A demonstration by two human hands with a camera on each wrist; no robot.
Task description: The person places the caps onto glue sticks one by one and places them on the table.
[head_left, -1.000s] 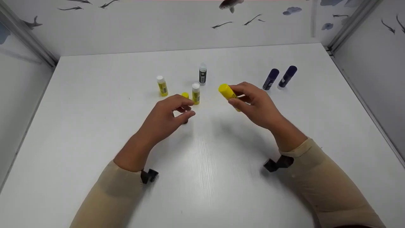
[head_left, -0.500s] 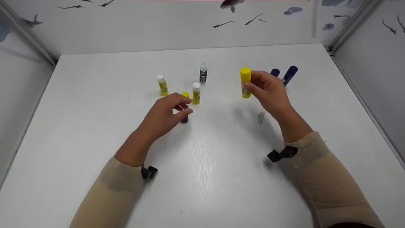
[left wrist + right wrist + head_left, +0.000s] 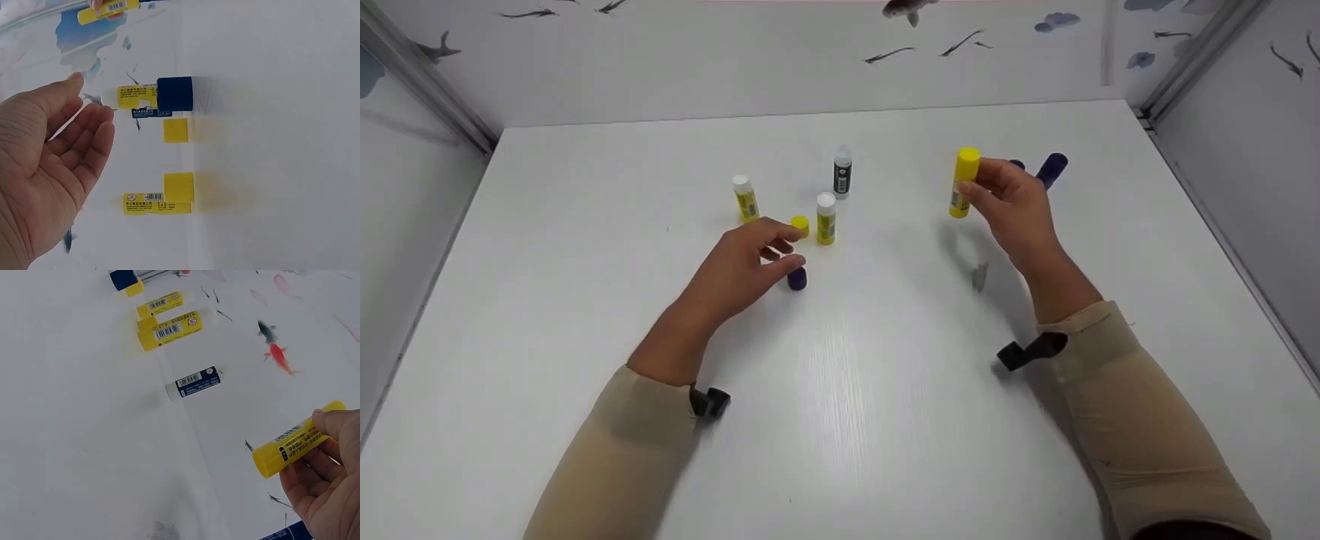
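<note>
My right hand (image 3: 1016, 214) pinches a yellow glue stick (image 3: 962, 193) between thumb and fingers, yellow end up, above the right part of the table. Two dark blue glue sticks (image 3: 1051, 171) stand behind that hand, partly hidden by it. Loosely bent and holding nothing, my left hand (image 3: 735, 266) hovers beside a dark blue cap (image 3: 797, 279) and a small yellow cap (image 3: 800, 226). Another yellow cap (image 3: 179, 187) shows in the left wrist view. Around it stand two yellow glue sticks with white tops, one nearer (image 3: 826, 221) and one farther left (image 3: 746, 201).
At the back middle stands a dark-labelled glue stick (image 3: 842, 176) with a pale top. White panels printed with fish (image 3: 911, 9) close off the back and sides of the white table (image 3: 847, 420). Each sleeve carries a small black wrist camera (image 3: 711, 403).
My right hand has carried the yellow glue stick right and toward the back, turning it from tilted to nearly upright. My left hand has drifted slightly left, uncovering more of the blue and yellow caps.
</note>
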